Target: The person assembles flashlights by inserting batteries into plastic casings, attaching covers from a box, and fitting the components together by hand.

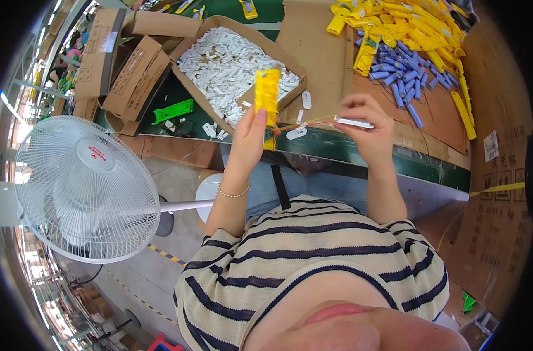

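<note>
My left hand (pixel 250 136) is closed around a long yellow plastic casing (pixel 267 92), held tilted up over the table's near edge. Thin red and yellow wires (pixel 314 122) run from beside the casing to my right hand (pixel 374 130). There my fingers grip a slim white bar-shaped piece (pixel 355 123), its far side partly hidden by the fingers. Just beyond my left hand stands a shallow cardboard box (pixel 298 78) of many small white plastic parts (pixel 228 61). Some loose white oval pieces (pixel 297 133) lie between my hands.
At the far right, yellow casings (pixel 415 26) are heaped beside blue-purple cylindrical cells (pixel 404 73) with wires. A green plastic part (pixel 173 111) lies left on the green table (pixel 424 169). A white fan (pixel 88 190) stands at my left; a large carton (pixel 500 193) rises at the right.
</note>
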The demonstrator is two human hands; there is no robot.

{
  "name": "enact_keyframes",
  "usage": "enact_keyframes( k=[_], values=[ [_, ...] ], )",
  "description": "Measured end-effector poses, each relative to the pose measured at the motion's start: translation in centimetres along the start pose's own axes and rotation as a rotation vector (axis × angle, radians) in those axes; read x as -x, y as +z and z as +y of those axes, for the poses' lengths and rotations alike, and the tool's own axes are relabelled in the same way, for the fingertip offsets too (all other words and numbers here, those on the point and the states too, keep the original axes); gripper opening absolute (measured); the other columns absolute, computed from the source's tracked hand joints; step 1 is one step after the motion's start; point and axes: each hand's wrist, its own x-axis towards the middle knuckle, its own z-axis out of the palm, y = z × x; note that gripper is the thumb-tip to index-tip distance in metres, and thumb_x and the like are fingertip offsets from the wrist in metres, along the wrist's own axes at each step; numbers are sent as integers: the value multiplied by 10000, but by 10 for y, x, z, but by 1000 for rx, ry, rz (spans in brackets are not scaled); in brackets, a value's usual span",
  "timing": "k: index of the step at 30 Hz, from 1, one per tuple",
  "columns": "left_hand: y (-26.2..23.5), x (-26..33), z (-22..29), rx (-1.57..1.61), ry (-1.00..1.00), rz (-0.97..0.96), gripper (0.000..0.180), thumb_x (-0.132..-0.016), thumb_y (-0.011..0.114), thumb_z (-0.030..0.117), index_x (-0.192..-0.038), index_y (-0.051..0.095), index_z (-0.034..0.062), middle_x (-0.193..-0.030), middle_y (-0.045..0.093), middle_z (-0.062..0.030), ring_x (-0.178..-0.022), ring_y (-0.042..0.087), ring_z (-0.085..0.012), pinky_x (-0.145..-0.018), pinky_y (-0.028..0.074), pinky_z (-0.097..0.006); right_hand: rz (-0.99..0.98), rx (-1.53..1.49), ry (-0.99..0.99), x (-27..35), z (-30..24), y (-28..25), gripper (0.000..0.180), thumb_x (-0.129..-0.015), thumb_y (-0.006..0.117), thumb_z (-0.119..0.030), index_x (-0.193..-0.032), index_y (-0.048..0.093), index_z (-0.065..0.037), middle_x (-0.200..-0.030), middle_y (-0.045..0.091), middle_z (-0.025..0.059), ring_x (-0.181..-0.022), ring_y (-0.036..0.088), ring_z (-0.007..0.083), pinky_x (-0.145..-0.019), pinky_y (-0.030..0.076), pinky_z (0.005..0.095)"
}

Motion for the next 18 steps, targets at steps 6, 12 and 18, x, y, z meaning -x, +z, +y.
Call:
enact_keyframes(
  k=[6,12,18],
  values=[
    [28,18,-11,216,-340,-324,378,-982,356,344,-1110,499,18,-861,576,-54,-715,563,-112,-653,466,-242,-20,-1258,505,8,6,15,248,-791,625,-19,-1038,598,-11,-839,631,121,-716,603,179,-651,486,268],
    [35,20,-18,37,-181,-330,382,-980,366,305,-1192,466,3,-915,574,-55,-784,546,-122,-704,463,-253,-179,-916,721,2,2,13,341,-812,629,-54,-1091,432,-44,-618,589,72,-448,526,102,-421,384,188],
    [33,21,-13,-253,-51,-403,386,-957,396,213,-1258,417,-26,-985,571,-68,-857,538,-121,-737,456,-256,-79,-1272,722,4,12,10,269,-815,644,-78,-982,432,-74,-658,601,82,-511,567,121,-477,421,202]
  ],
)
